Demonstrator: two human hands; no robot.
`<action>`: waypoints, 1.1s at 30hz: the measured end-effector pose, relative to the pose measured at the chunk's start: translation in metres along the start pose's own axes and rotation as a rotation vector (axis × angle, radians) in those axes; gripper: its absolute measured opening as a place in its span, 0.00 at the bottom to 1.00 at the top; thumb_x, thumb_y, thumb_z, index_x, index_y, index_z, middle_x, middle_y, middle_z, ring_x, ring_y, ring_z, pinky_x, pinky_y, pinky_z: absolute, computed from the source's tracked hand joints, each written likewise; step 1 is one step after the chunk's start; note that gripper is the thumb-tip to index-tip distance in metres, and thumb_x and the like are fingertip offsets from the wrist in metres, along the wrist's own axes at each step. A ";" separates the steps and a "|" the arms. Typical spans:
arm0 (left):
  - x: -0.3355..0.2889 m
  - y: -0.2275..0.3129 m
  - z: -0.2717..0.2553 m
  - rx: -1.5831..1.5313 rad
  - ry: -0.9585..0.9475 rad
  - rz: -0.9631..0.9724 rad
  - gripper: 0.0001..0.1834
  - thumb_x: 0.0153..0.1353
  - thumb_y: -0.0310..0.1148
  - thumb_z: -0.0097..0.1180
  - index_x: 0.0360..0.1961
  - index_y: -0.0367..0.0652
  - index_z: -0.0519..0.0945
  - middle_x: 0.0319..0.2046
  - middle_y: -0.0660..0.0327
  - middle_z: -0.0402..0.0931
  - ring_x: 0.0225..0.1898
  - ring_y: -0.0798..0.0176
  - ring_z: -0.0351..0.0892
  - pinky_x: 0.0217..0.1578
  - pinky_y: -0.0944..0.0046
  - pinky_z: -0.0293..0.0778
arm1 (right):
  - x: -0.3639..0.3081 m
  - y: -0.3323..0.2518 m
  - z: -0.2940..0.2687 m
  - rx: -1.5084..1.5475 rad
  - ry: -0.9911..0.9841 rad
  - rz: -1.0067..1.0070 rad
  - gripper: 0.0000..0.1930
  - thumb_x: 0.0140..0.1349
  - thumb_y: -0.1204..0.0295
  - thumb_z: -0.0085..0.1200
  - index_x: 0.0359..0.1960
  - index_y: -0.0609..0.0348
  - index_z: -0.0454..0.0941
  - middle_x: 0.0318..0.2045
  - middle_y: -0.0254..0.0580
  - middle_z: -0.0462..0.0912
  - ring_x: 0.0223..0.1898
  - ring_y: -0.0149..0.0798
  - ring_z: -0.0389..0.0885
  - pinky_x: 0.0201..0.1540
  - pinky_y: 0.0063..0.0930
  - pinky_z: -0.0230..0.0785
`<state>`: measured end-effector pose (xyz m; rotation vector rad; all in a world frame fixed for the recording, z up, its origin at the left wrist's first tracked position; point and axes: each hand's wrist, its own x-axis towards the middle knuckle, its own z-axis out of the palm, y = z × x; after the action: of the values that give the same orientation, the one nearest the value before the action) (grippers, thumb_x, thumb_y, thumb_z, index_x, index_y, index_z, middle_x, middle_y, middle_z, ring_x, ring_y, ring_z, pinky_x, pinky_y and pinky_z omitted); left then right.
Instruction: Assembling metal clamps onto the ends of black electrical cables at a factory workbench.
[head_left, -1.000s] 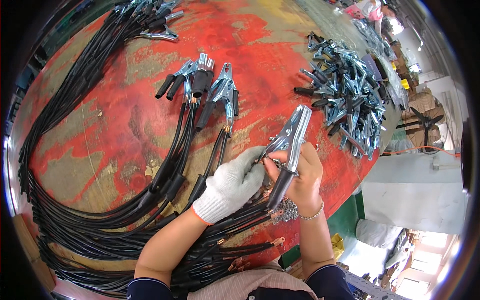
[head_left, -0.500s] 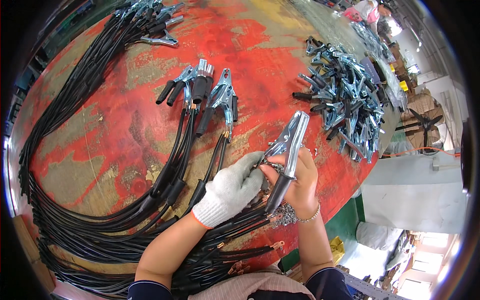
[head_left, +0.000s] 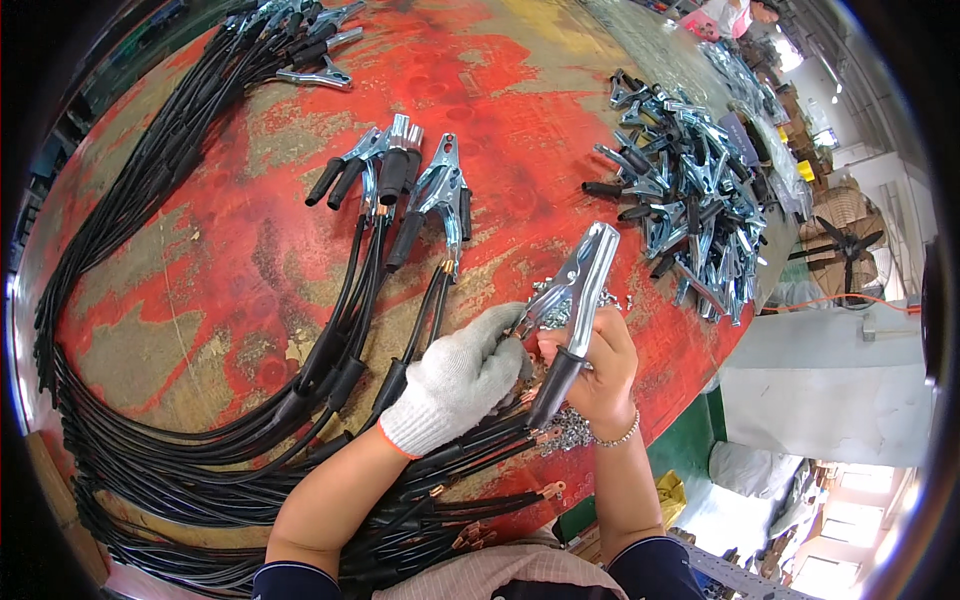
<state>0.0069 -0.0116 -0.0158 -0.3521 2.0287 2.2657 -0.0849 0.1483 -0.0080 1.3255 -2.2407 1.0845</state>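
Holding a spring clamp (head_left: 590, 290) at the gloved left hand (head_left: 455, 375), over a paint-worn tabletop (head_left: 260, 260).
Pinching the clamp's lower left end, left fingers nearly closed; bending the bare right hand (head_left: 605, 370) loosely behind the right handle, closer to the clamp's body than the left; not managing to tell any firm grip there. Running the long axis outward from the wearer, leaning slightly right, with the black sleeve (head_left: 555, 390) toward the wearer. Noting shiny channel-shaped metal, a smooth tubular sleeve, a coarse white knit glove. Logging, from the clamp: right and beyond, a tangled heap of similar clamps (head_left: 705, 200); left and beyond, cable-fitted clamps (head_left: 440, 190); left and nearer, curving black cables (head_left: 200, 440); just nearer, loose small metal fasteners (head_left: 570, 432).
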 end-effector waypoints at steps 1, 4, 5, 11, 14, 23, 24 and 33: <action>0.000 0.000 0.000 0.002 -0.002 -0.005 0.21 0.67 0.28 0.46 0.61 0.35 0.68 0.26 0.60 0.78 0.23 0.71 0.77 0.26 0.68 0.75 | -0.001 0.001 -0.001 0.000 0.002 -0.018 0.15 0.43 0.75 0.71 0.35 0.54 0.85 0.32 0.36 0.82 0.29 0.40 0.78 0.30 0.30 0.69; 0.001 0.003 0.001 -0.046 0.000 -0.052 0.22 0.67 0.29 0.46 0.61 0.35 0.67 0.26 0.60 0.78 0.23 0.71 0.77 0.26 0.68 0.75 | 0.004 -0.008 -0.002 -0.001 -0.046 0.027 0.15 0.43 0.76 0.70 0.37 0.54 0.86 0.32 0.35 0.82 0.29 0.40 0.78 0.29 0.30 0.69; 0.001 0.004 0.001 -0.071 0.002 -0.073 0.22 0.67 0.29 0.46 0.61 0.35 0.67 0.26 0.60 0.78 0.23 0.71 0.77 0.26 0.68 0.75 | -0.002 -0.003 -0.003 0.002 -0.060 0.009 0.16 0.44 0.76 0.70 0.39 0.57 0.87 0.29 0.37 0.77 0.31 0.39 0.74 0.33 0.30 0.67; 0.000 0.004 -0.001 0.012 0.007 -0.038 0.22 0.67 0.29 0.47 0.61 0.36 0.68 0.28 0.60 0.80 0.23 0.72 0.76 0.26 0.69 0.75 | 0.000 -0.007 -0.006 -0.050 -0.089 0.003 0.18 0.42 0.76 0.70 0.39 0.57 0.87 0.30 0.36 0.78 0.30 0.38 0.74 0.31 0.30 0.67; -0.002 0.005 -0.003 -0.007 0.017 -0.045 0.22 0.67 0.29 0.47 0.61 0.36 0.68 0.27 0.60 0.80 0.23 0.71 0.76 0.26 0.68 0.75 | 0.000 -0.011 -0.006 -0.083 -0.103 0.032 0.18 0.42 0.76 0.71 0.39 0.57 0.87 0.30 0.36 0.79 0.30 0.38 0.75 0.31 0.30 0.67; 0.004 0.004 0.003 0.184 0.148 0.061 0.19 0.66 0.29 0.47 0.57 0.38 0.74 0.30 0.59 0.81 0.30 0.69 0.81 0.31 0.66 0.76 | -0.005 0.002 -0.011 -0.005 -0.088 -0.002 0.14 0.45 0.72 0.70 0.36 0.53 0.84 0.26 0.36 0.79 0.27 0.41 0.76 0.29 0.32 0.70; 0.005 0.005 0.002 0.167 0.167 0.021 0.19 0.66 0.29 0.47 0.57 0.37 0.74 0.33 0.58 0.81 0.32 0.70 0.81 0.32 0.67 0.76 | -0.008 0.002 -0.017 -0.014 -0.089 0.017 0.12 0.47 0.72 0.69 0.35 0.53 0.84 0.26 0.36 0.79 0.28 0.41 0.77 0.29 0.32 0.70; 0.019 0.013 -0.025 1.002 0.425 0.054 0.28 0.60 0.42 0.58 0.60 0.47 0.70 0.41 0.51 0.82 0.38 0.50 0.83 0.39 0.52 0.78 | -0.062 0.108 -0.106 -0.573 0.017 0.419 0.18 0.57 0.64 0.60 0.49 0.51 0.79 0.47 0.46 0.79 0.51 0.50 0.75 0.52 0.44 0.67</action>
<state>-0.0112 -0.0394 -0.0101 -0.6942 3.0455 0.9649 -0.1556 0.2950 -0.0237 0.6290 -2.6027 0.4801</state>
